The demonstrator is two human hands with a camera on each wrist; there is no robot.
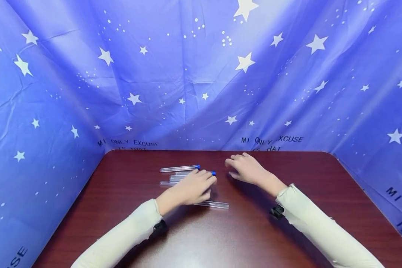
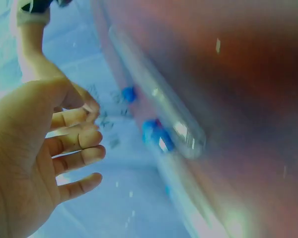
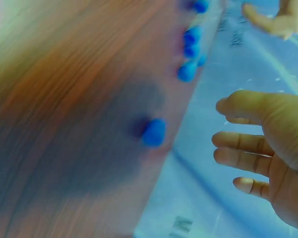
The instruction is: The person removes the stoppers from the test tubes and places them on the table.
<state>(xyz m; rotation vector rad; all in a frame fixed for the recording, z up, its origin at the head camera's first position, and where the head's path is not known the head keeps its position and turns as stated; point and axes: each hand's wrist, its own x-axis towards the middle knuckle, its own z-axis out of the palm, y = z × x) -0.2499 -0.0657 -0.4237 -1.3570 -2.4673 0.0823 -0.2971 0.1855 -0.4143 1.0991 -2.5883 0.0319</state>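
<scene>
Nothing in either grip

Head view: the left hand (image 1: 191, 188), centre, partly hides slender clear tubes with blue ends (image 1: 179, 169) on the glossy red-brown wooden table (image 1: 248, 238); another slender clear tube (image 1: 217, 205) lies just below; the right hand (image 1: 246, 169) is right of centre; left wrist view: the left hand's fingers are loosely bent, empty, at left; tubes slant through the centre; right wrist view: the right hand, lower right, is half-open, empty; a lone rounded blue cap (image 3: 154, 133) sits at centre

Glare whitens part of the table (image 1: 194, 242) in the bright head view; both wrist views blur it.
</scene>
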